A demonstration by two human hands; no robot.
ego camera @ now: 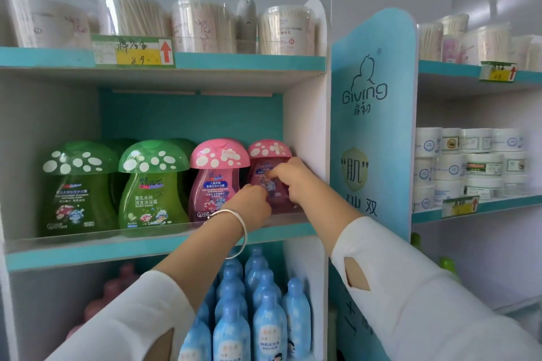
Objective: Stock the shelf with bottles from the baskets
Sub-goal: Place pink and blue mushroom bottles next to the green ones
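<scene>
On the middle shelf (88,255), in the far right slot against the white side wall, stands the pink mushroom-cap bottle (268,151). It has a translucent rose plastic body and a glossy domed cap with white spots; fingers partly hide its front label. It is upright; whether its base touches the shelf, cannot tell.

The left hand (252,202) grips its lower left side, fingers curled round it. The right hand (293,176) holds the upper right, fingers bent onto the label.

Just beside it at 9 o'clock is a second pink bottle (218,179) of the same shape. Further at 9 o'clock are two green mushroom-cap bottles (152,184), with more behind.

The shelf is white board with a teal front edge and a clear plastic lip. A silver bangle (240,226) is on the left wrist; both sleeves are white.

At 6 o'clock, on the shelf below, are pale blue bottles (264,302) with round caps, tightly packed. At 12 o'clock are clear tubs of cotton swabs (286,29) and a yellow price tag (133,51) with a red arrow. At 3 o'clock is a blue side panel (372,126) printed "Giving", and beyond it are stacked white jars (469,161).
</scene>
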